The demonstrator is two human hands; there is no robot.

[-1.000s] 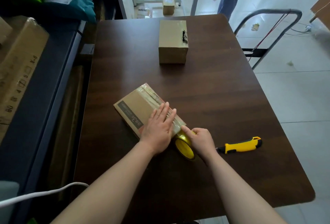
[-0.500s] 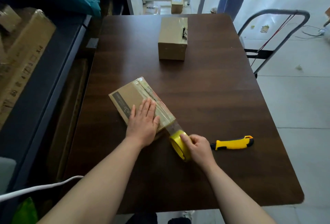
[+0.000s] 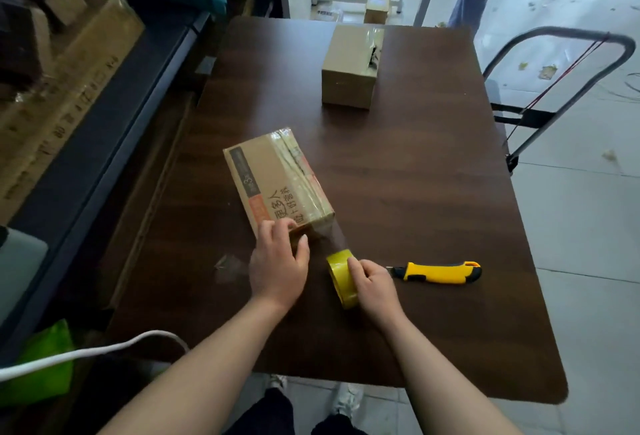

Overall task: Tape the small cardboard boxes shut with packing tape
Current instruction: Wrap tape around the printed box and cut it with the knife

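A flat cardboard box (image 3: 277, 178) lies at an angle on the dark wooden table (image 3: 415, 175), with clear tape running along its top seam. My left hand (image 3: 277, 261) presses on the box's near end, fingers bent over its edge. My right hand (image 3: 372, 284) grips a yellow roll of packing tape (image 3: 341, 277) standing on the table just right of the box's near corner. A strip of clear tape stretches from the roll up to that corner. A second, taller cardboard box (image 3: 349, 67) stands at the far middle of the table.
A yellow utility knife (image 3: 438, 272) lies on the table right of my right hand. A metal cart handle (image 3: 554, 36) stands off the table's right side. Large cartons (image 3: 52, 95) and a shelf line the left. A white cable (image 3: 86, 353) crosses the lower left.
My left hand slid off the box's top down to its near end. My right hand pulled the tape roll away from the box, drawing out more tape.
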